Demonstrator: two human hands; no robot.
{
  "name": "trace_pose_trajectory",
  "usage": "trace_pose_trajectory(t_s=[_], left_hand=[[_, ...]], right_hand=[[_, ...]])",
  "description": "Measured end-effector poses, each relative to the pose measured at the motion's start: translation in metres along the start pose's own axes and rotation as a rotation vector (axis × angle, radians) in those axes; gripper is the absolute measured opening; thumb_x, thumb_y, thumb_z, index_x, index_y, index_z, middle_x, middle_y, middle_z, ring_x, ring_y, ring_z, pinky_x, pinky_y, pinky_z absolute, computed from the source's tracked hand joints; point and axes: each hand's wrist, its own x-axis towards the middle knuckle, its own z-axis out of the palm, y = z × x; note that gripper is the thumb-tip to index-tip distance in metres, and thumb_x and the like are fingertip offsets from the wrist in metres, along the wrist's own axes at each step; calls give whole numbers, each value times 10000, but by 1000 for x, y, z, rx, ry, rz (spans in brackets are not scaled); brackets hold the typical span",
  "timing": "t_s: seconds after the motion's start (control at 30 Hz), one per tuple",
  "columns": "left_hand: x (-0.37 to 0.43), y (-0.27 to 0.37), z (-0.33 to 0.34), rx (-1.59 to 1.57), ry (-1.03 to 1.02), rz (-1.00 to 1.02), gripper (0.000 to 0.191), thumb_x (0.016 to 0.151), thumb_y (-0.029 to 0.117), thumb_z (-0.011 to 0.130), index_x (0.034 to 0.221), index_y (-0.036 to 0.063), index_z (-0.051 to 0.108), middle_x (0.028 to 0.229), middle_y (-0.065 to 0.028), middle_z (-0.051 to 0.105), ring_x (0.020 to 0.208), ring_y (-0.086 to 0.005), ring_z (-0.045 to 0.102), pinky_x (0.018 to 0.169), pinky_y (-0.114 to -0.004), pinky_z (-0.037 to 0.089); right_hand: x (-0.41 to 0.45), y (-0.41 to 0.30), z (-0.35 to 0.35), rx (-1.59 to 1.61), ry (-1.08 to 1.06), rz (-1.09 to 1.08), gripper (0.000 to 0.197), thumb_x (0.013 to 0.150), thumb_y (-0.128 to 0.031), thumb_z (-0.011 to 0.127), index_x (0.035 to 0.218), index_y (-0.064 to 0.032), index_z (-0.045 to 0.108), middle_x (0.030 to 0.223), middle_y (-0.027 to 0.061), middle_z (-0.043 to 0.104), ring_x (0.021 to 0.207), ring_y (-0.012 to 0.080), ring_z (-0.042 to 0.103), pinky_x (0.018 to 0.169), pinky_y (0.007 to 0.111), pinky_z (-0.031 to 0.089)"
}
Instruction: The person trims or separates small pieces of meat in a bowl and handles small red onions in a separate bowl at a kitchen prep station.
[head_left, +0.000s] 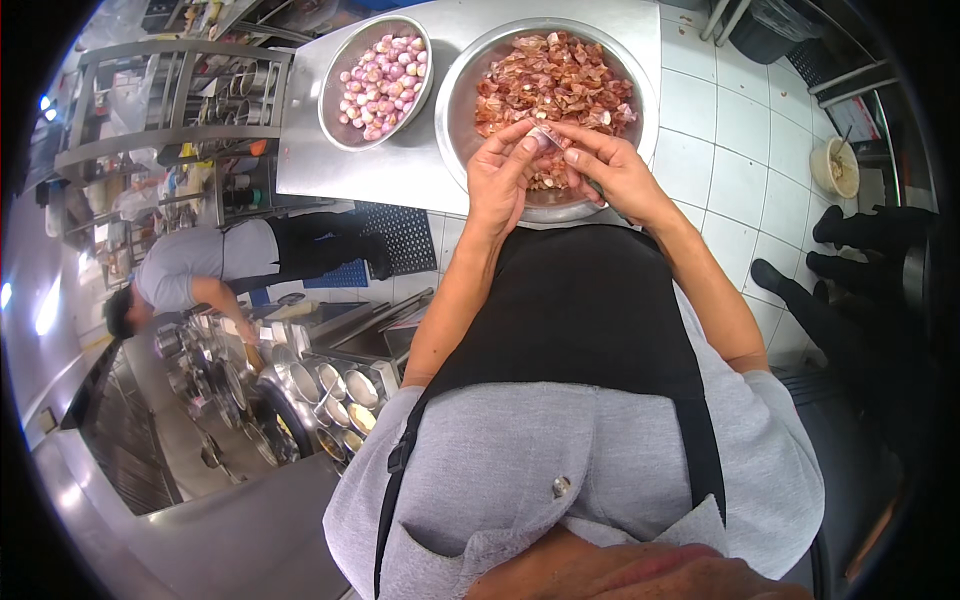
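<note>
My left hand (496, 180) pinches a small shallot (538, 139) between thumb and fingers. My right hand (621, 171) meets it, gripping a small knife whose blade (555, 136) lies against the shallot; most of the handle is hidden by the fingers. Both hands are above the near side of a wide metal bowl (455, 127). Dry reddish-brown shallot skins (555, 79) fill much of that bowl, and some pale bits lie among them. To its left, an oval perforated colander (327, 109) holds many peeled pink shallots (384, 88).
Bowl and colander stand on a metal table (315, 169). At left, a person (202, 259) leans over a cooking station with several metal pots (304, 382). To the right are a pale bucket (832, 169), a black bin (765, 34) and other people's dark-clad legs (810, 307) on white floor tiles (682, 112).
</note>
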Motion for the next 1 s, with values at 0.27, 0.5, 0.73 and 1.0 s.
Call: trace_pose_trajectory(t_s=[0.27, 0.5, 0.73, 1.0], left_hand=[[0, 2, 0, -30, -24, -17, 298, 993, 33, 618, 1273, -63, 599, 1135, -164, 711, 971, -213, 722, 831, -292, 601], [2, 3, -6, -115, -45, -43, 319, 988, 37, 578, 1303, -14, 589, 1218, -183, 670, 962, -200, 672, 877, -332, 559], [0, 11, -2, -245, -76, -68, 362, 960, 68, 558, 1313, -11, 572, 1318, -229, 606, 1015, -214, 629, 904, -345, 519], [5, 9, -15, -194, -98, -32, 376, 942, 63, 571, 1311, -5, 575, 1264, -186, 631, 1022, -181, 616, 889, -334, 507]], right_hand=[[5, 9, -4, -28, 23, -39, 394, 1047, -200, 568, 1416, -63, 579, 774, 9, 593, 583, 61, 484, 477, 212, 375], [9, 8, -11, 67, 177, -18, 377, 1029, -184, 586, 1393, -89, 608, 739, -13, 571, 580, 53, 482, 492, 210, 375], [13, 7, -16, -496, 247, -23, 423, 1025, -164, 540, 1433, -58, 562, 788, 61, 649, 680, 122, 610, 682, 293, 502], [15, 10, -11, -591, 227, -21, 433, 1034, -184, 522, 1450, -67, 545, 799, 53, 651, 712, 117, 638, 719, 284, 513]])
